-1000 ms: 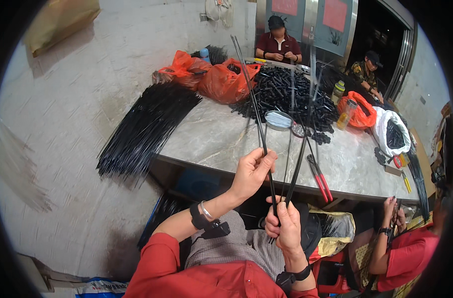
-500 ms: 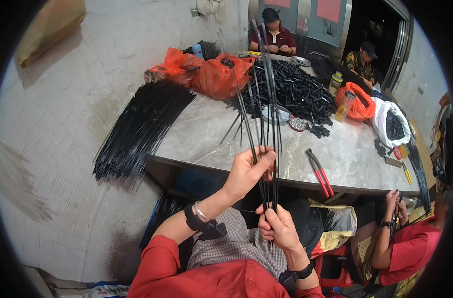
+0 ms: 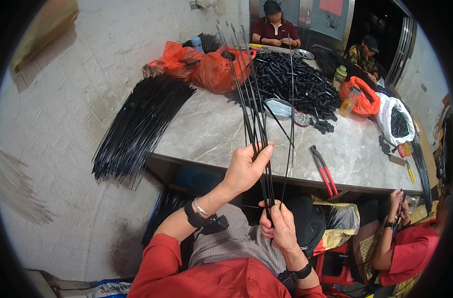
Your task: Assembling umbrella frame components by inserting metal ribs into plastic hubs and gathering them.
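Several long thin black rods (image 3: 246, 107) rise from my hands in a loose fan over the table's front edge. My left hand (image 3: 247, 168) is closed around the bundle partway up, thumb across it. Lower down, in front of my lap, my right hand (image 3: 280, 227) pinches the rods near their bottom ends. One rod (image 3: 289, 124) stands apart to the right, outside my left hand, its lower end at my right hand. Another slants across the bundle toward the right. My fingers hide where exactly the rods are gripped.
A large pile of black tubular parts (image 3: 298, 82) covers the table (image 3: 211, 131), with orange bags (image 3: 219, 74) beside it. Black rods (image 3: 139, 129) overhang the left edge. Red-handled pliers (image 3: 324, 171) lie near the front. People work at the far side and at my right.
The rods were blurred and are now sharper, leaning further left. One rod has separated to the right of the bundle. My left hand has shifted slightly; both hands keep hold.
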`<act>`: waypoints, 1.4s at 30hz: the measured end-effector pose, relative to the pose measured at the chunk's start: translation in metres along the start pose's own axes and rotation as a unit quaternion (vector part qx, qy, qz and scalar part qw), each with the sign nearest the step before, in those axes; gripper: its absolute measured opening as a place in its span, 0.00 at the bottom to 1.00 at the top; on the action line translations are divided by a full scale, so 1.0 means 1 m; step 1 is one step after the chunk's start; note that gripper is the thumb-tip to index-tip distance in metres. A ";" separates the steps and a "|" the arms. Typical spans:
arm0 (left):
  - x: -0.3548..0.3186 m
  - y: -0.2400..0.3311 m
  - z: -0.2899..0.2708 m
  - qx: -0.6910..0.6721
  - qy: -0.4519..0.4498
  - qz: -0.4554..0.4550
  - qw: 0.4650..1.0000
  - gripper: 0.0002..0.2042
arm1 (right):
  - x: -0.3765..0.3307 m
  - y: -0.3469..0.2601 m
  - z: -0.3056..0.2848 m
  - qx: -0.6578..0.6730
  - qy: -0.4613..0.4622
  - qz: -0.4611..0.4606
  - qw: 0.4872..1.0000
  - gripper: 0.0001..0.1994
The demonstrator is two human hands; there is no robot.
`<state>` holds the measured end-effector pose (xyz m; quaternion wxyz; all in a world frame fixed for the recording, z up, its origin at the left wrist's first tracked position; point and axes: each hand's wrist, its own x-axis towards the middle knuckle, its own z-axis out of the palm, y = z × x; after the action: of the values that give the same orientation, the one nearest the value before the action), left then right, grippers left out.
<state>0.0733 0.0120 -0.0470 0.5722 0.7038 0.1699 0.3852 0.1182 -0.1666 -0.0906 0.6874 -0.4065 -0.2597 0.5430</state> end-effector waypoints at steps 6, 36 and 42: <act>0.003 0.005 -0.004 0.157 -0.017 0.018 0.987 0.11 | 0.000 0.003 -0.001 -0.052 0.064 -0.055 0.995 0.17; -0.013 0.016 0.018 -0.152 -0.156 -0.092 0.972 0.13 | -0.008 -0.023 0.004 -0.119 0.009 -0.034 0.992 0.11; -0.010 0.030 -0.015 0.035 -0.189 -0.046 0.980 0.14 | -0.015 -0.035 -0.014 -0.005 0.010 -0.003 1.000 0.11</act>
<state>0.0498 0.0064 -0.0216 0.5859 0.7750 0.1044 0.2126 0.1438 -0.1880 -0.0668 0.6898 -0.4145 -0.2566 0.5352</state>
